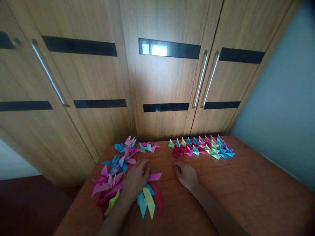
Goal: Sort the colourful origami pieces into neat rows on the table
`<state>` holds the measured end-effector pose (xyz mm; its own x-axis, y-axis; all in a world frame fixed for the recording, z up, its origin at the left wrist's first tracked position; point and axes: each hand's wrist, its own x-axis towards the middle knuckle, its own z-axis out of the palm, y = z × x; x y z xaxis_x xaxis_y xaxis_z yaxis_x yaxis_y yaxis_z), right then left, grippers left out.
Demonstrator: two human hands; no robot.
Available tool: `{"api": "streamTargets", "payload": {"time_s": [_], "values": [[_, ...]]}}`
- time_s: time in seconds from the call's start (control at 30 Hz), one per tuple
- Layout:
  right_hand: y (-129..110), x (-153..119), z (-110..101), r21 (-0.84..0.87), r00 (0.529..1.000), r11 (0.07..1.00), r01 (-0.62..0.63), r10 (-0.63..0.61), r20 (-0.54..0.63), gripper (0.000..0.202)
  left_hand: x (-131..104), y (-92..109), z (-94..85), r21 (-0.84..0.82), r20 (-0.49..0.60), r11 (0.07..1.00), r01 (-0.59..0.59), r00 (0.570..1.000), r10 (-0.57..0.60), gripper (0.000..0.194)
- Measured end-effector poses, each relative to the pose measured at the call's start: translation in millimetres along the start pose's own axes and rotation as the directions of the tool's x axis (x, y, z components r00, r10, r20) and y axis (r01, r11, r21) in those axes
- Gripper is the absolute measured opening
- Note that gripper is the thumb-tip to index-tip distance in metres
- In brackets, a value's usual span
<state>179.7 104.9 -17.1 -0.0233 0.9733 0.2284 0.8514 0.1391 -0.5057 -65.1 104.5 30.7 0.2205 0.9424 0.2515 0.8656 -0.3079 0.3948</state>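
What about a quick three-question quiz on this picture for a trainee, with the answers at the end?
1. True or false: the right hand is apart from the small folded pieces set in rows near the cabinet.
2. Which is over the looser spread of larger folded paper? A) the right hand; B) the left hand; C) neither hand.
3. Fill in the colour: to the right of the pale yellow strip lies a long, curved ____ strip.

Key: 1. True. 2. B. 3. Red.
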Motion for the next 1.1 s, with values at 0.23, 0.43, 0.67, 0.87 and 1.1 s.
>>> {"api": "streamTargets", "payload": {"time_s": [0.23,0.43,0.67,0.87,1.1], "values": [[4.9,2.7,-3.6,0.088,1.0,0.996,0.005,-0.007,0.02,0.022,58.2,14.5,15.1,0.239,-0.009,0.971,-0.029,0.999,0.032,0.04],[8.2,3.7,-5.0,0.148,1.0,0.989,0.016,-0.015,-0.002,0.023,96.2,25.3,31.3,0.32,0.005,0.944,-0.081,0.996,0.084,0.036],[7.7,3.9,-5.1,0.152,1.0,0.988,-0.003,0.001,0.012,0.022,103.9,20.6,40.8,0.377,0.04,0.922,-0.086,0.996,0.077,0.039],[8.2,4.4,-4.0,0.13,1.0,0.991,-0.016,0.013,0.02,0.021,89.3,23.1,37.3,0.392,0.073,0.916,-0.087,0.995,0.063,0.035],[8.9,3.2,-4.9,0.135,1.0,0.991,0.013,-0.016,0.017,0.021,62.9,33.4,25.7,0.385,0.083,0.917,-0.101,0.994,0.075,0.025]]}}
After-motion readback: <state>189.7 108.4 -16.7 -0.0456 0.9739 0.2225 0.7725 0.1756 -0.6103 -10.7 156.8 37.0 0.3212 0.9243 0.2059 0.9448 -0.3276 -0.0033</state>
